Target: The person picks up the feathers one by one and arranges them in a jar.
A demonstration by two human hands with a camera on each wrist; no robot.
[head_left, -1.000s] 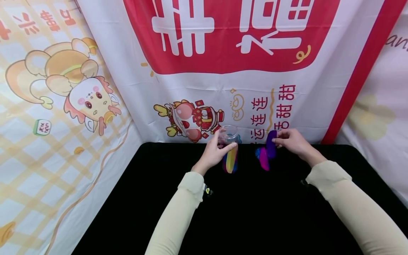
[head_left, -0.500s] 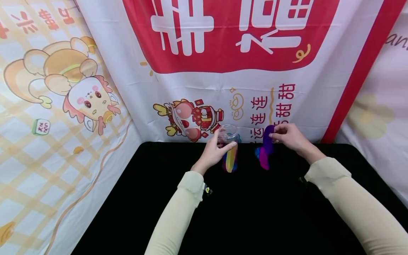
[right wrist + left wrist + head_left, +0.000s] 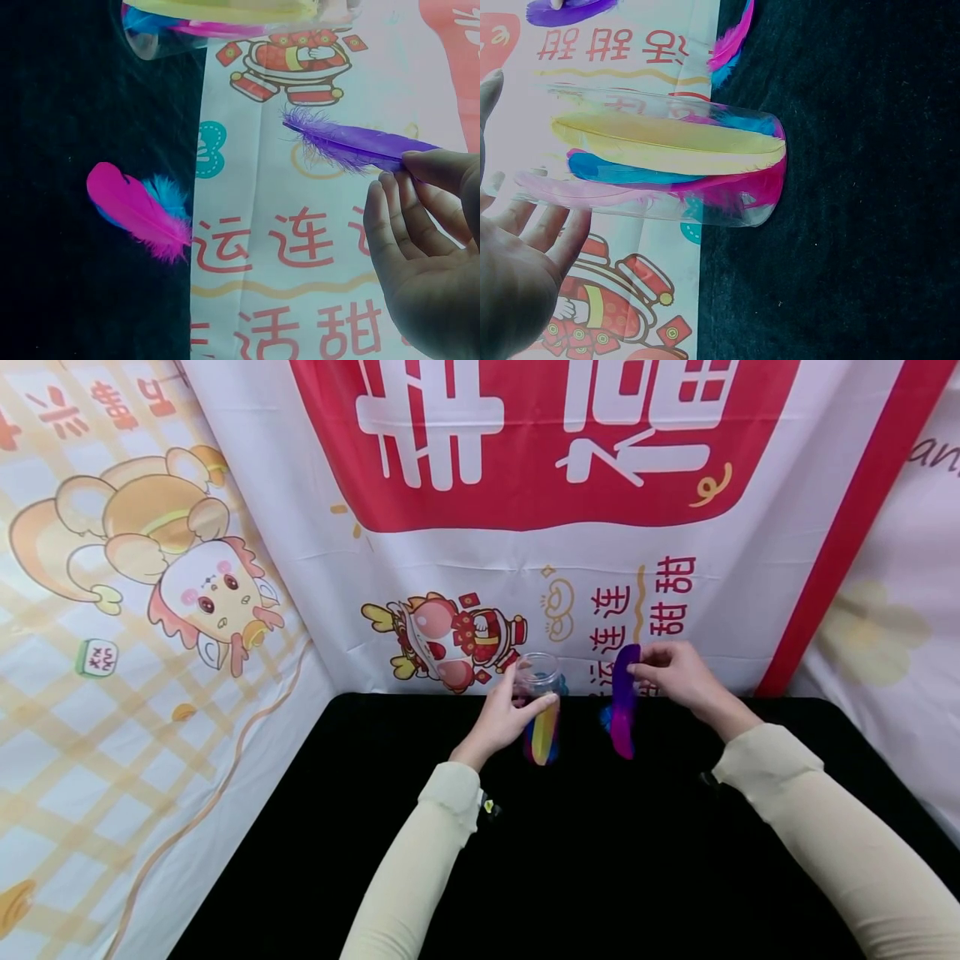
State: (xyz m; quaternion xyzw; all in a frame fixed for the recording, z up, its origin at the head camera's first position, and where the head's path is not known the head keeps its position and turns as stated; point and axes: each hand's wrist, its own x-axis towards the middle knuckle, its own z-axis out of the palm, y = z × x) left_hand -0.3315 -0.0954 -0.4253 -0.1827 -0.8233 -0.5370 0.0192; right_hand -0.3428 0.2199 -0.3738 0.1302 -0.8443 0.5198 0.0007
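My left hand [image 3: 498,718] grips a clear jar [image 3: 538,672], thumb on the near side and fingers on the other. Inside lie a yellow feather [image 3: 675,142], a blue feather [image 3: 630,169], and pink feathers [image 3: 765,186]. Between thumb and fingertips, my right hand [image 3: 686,681] pinches one end of a purple feather [image 3: 352,142], raised to the right of the jar and apart from it. Its fluffy end points toward the jar side in the right wrist view. Below it, a magenta feather [image 3: 127,202] lies over a blue feather [image 3: 174,196] on the black cloth.
A black cloth [image 3: 570,868] covers the table. Right behind its far edge hangs a white and red printed banner [image 3: 450,560]. A checked printed sheet [image 3: 150,735] stands along the left, a pale one [image 3: 885,693] along the right.
My right hand has moved left and slightly up with the purple feather, nearer to the jar. The left hand and jar stay in place.
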